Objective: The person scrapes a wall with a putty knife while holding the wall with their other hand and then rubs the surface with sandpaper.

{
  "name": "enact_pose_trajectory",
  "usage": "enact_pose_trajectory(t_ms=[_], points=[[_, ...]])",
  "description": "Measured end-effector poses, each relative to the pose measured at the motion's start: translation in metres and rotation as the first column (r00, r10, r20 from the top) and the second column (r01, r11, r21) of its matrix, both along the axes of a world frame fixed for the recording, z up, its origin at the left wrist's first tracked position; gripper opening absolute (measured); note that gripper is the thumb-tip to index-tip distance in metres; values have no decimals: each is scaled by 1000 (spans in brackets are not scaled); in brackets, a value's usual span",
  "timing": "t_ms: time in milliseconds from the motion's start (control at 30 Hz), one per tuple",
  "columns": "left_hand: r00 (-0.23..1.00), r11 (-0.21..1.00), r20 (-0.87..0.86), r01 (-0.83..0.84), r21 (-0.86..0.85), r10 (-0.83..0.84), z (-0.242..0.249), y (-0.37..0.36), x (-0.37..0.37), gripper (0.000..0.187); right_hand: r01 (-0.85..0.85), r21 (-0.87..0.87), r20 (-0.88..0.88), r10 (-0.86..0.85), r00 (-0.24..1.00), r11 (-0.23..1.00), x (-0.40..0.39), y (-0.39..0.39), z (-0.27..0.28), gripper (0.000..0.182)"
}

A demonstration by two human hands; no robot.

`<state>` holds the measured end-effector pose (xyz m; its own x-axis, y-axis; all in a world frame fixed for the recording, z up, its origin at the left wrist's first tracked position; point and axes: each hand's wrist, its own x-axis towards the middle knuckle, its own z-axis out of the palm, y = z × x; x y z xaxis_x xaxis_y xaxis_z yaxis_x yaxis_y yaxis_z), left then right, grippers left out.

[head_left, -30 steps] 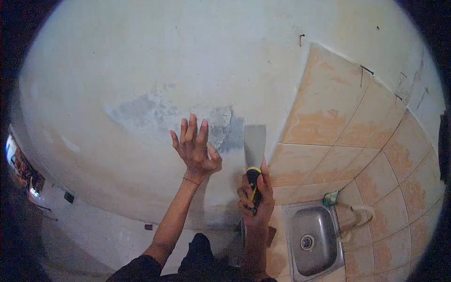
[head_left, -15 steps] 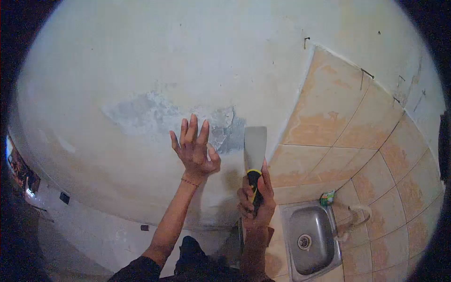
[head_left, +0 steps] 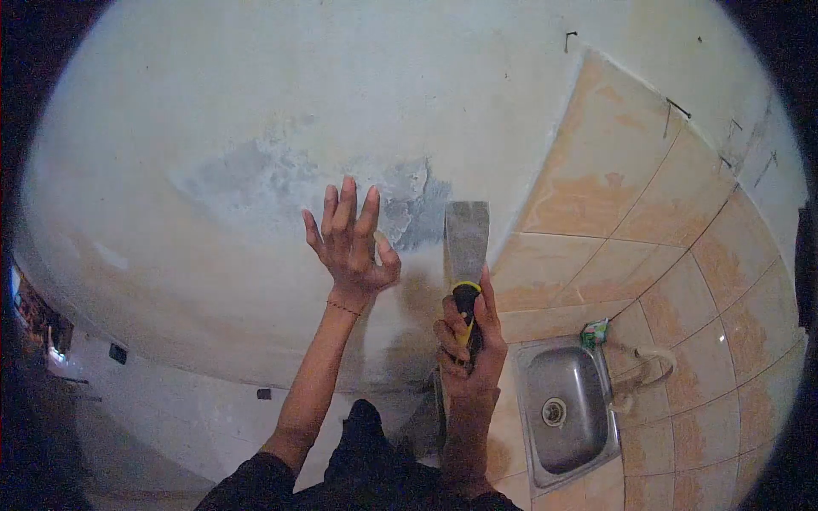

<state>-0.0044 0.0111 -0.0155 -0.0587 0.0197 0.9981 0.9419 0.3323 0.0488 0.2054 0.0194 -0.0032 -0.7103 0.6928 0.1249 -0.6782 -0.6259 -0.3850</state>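
My left hand (head_left: 351,247) is spread against the wall, fingers apart and pointing up, at the lower edge of a grey patch (head_left: 247,175) of bare, flaking plaster. A thin bracelet (head_left: 343,307) circles its wrist. My right hand (head_left: 473,345) is wrapped round the black and yellow handle of a putty knife (head_left: 467,243), the index finger stretched along it. The knife's wide metal blade points up, just right of the patch's ragged edge (head_left: 426,200), and overlaps the pale painted wall (head_left: 366,77) in this view.
Orange and cream tiles (head_left: 588,196) cover the wall to the right. Below them a steel sink (head_left: 558,409) is set in a tiled counter, with a small green packet (head_left: 595,332) at its corner. Nails (head_left: 569,38) stick out of the wall at the upper right.
The wall patch and tiles sit higher in view as the camera tilts down a little. The putty knife stays in my right hand, its blade slightly turned; my left hand remains spread.
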Motion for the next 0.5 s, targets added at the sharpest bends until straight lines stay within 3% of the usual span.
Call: enact_pose_trajectory(t_ms=[133, 233, 500], points=[[1000, 1000, 18, 21, 12, -21, 0, 0, 2, 59, -2, 8, -7, 2, 1000, 1000, 0, 2, 6, 45], [1000, 1000, 13, 9, 10, -9, 1, 0, 0, 58, -85, 15, -131, 86, 988, 996, 1, 3, 1, 45], [1000, 999, -8, -19, 30, 19, 1, 3, 0, 53, 6, 72, -40, -3, 999, 997, -1, -4, 10, 47]])
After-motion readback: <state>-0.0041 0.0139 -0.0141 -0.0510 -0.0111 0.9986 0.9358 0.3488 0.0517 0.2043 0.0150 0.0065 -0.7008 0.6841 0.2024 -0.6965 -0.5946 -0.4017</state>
